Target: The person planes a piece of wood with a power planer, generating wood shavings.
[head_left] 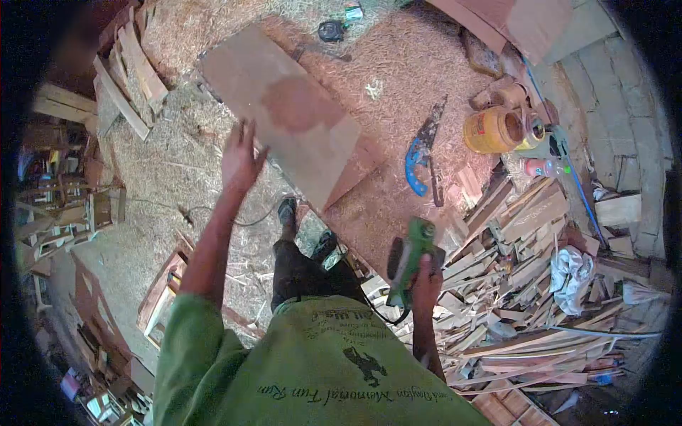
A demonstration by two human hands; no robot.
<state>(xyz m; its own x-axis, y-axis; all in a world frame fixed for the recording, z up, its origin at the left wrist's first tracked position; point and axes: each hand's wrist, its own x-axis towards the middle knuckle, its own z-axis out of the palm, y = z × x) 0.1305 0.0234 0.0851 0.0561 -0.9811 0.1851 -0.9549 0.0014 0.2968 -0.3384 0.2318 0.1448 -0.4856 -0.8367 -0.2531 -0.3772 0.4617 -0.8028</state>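
Note:
My right hand (426,284) grips a green electric planer (410,255) by its handle, with a dark cord trailing below. The tool is held to the right of my body, over the near end of the workbench. Fingers spread, my left hand (245,160) is beside the left edge of a wide wooden board (305,163) and holds nothing. This flat board lies slantwise on the bench, with a darker reddish patch in its middle. To its right, a handsaw with a blue handle (414,170) rests on the brown surface.
Offcuts (518,263) are heaped at the right, with a white plastic bag (570,277) on them. A yellow container (490,131) stands beyond the saw. A black tape measure (331,30) lies at the far end. Shavings (170,163) cover the floor; wooden strips (131,71) lean at the far left.

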